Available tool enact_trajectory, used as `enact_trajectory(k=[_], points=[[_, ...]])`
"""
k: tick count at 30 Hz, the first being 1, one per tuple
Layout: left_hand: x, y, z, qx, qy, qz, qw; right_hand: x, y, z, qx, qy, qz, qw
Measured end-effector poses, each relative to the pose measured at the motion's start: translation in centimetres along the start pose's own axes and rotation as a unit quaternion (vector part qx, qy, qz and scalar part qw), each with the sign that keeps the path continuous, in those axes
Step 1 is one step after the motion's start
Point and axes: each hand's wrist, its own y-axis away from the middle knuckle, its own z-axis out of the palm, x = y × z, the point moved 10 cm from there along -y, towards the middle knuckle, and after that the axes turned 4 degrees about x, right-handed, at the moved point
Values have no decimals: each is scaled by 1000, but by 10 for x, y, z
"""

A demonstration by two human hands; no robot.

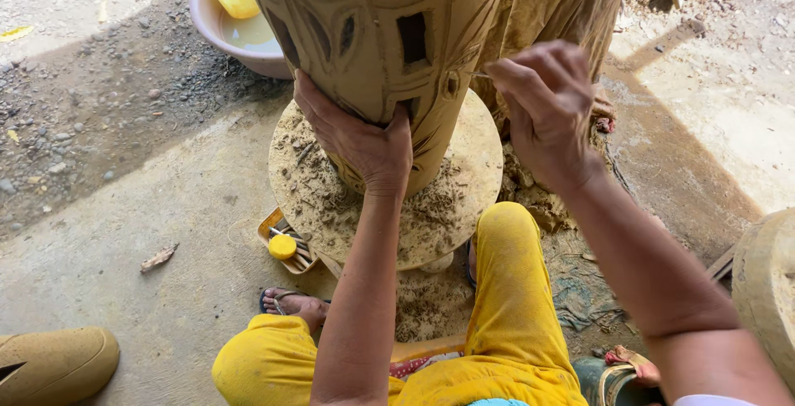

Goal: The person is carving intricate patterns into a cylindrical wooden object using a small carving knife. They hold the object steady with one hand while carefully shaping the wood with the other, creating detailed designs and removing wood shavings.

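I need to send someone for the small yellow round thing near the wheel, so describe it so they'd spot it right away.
Start at the round clay-strewn turntable under the tall carved clay vessel. At its lower left edge a shallow orange tray of tools lies on the concrete. The small yellow round sponge-like disc lies in it, the only bright, rounded thing among thin tools.

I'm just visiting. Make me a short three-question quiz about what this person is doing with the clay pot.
1. True or false: the left hand rests flat against the carved clay vessel.
2. What does the vessel stand on? A) round turntable B) metal bucket C) bare ground
3. Fill in: the right hand pinches a thin ____ against the vessel's wall.

Key
1. True.
2. A, the clay-strewn turntable.
3. Tool; its tip is too small to identify.
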Motion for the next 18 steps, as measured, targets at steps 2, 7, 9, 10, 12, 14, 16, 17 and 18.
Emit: enact_trajectory(k=[2,7,9,10,12,14,16,17,18], points=[[0,-3,-2,-5,11,8,1000,-1,-16,5,-37,90,-114,989],[-6,-13,0,-23,25,19,999,-23,-39,8,-118,175,-245,946],[-11,-16,1,-33,36,16,999,-34,-45,9,-125,191,-270,935],[-13,-18,1,-38,43,15,998,-38,-47,9,-129,199,-283,929],[-16,-22,3,-50,52,17,997,-43,-51,11,-133,185,-294,928],[-18,-26,3,-62,64,20,996,-46,-53,12,-137,170,-302,928],[-20,-29,2,-76,80,26,994,-48,-53,13,-141,157,-307,928],[-21,-31,3,-85,93,23,992,-49,-53,13,-140,159,-311,927],[-23,-33,3,-93,106,20,990,-51,-53,13,-139,161,-314,925]])
